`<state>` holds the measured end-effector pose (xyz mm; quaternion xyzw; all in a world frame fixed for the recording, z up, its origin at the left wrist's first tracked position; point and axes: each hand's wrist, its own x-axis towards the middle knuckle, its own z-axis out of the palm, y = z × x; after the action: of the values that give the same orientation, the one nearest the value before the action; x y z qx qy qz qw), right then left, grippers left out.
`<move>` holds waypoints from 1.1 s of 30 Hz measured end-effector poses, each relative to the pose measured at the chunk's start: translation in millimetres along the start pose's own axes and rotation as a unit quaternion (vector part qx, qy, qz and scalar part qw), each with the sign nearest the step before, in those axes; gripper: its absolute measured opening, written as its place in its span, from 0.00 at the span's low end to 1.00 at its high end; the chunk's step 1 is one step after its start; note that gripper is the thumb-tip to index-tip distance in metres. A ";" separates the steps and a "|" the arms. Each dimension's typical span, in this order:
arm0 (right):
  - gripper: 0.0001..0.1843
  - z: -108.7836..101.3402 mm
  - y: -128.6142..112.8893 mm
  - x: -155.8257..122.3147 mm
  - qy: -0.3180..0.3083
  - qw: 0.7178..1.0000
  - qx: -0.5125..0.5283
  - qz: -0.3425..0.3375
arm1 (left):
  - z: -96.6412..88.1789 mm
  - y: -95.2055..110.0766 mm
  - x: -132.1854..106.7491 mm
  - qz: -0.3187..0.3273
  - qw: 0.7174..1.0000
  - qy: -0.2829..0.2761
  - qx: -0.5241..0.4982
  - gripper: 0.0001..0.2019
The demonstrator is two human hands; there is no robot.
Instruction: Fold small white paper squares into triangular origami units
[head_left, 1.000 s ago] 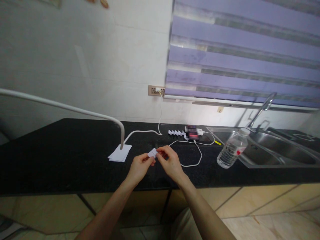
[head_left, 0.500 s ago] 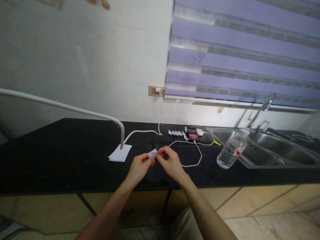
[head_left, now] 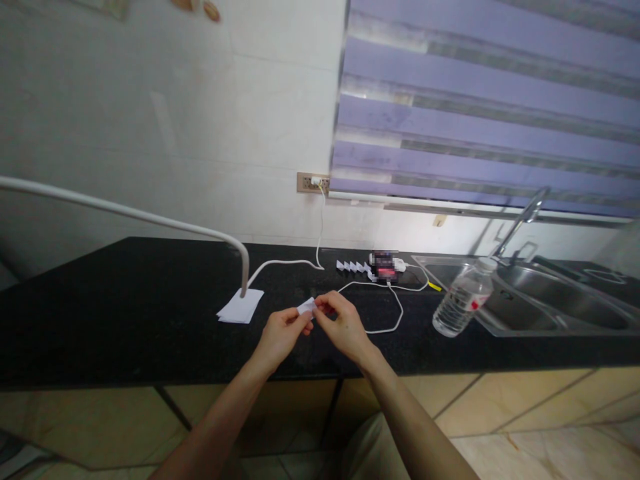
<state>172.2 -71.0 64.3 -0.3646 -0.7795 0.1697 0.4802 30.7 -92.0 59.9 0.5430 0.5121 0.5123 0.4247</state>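
Note:
A small folded piece of white paper (head_left: 306, 306) is held between my two hands, above the front of the black counter. My left hand (head_left: 284, 333) pinches its left side between thumb and fingers. On its right edge, the thumb and fingers of my right hand (head_left: 341, 321) are closed. A stack of white paper sheets (head_left: 242, 308) lies on the counter to the left. Beyond my right hand stands a row of several small folded white paper pieces (head_left: 353, 267), beside a phone (head_left: 385, 265) whose screen is blurred out.
A white cable (head_left: 395, 327) loops over the counter (head_left: 150, 313) near my right hand. A clear water bottle (head_left: 463, 300) stands tilted in view before the steel sink (head_left: 530, 293). One thick white curved tube (head_left: 200, 230) reaches in from the left, over the paper stack.
My hands and the folded paper have shifted only slightly. The left thumb lies a little further along the paper. Everything else is in place.

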 end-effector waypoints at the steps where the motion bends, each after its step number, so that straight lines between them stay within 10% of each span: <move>1: 0.04 0.0 -0.2 0.1 0.000 1.000 -0.003 -0.006 | 0.0 0.1 0.1 -0.003 1.000 0.003 0.005 0.13; 23: 0.08 1.2 0.7 -1.0 -0.001 0.998 -0.023 -0.064 | 2.8 0.8 1.0 -0.090 0.983 -0.017 -0.161 0.08; 33: 0.07 -2.1 8.9 2.5 -0.021 0.998 0.062 0.009 | 4.1 -4.2 0.9 -0.103 0.982 -0.030 -0.155 0.14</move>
<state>176.9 -63.3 61.5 -0.3374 -0.7738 0.2296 0.4844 34.2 -90.4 55.3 0.4301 0.4671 0.5224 0.5691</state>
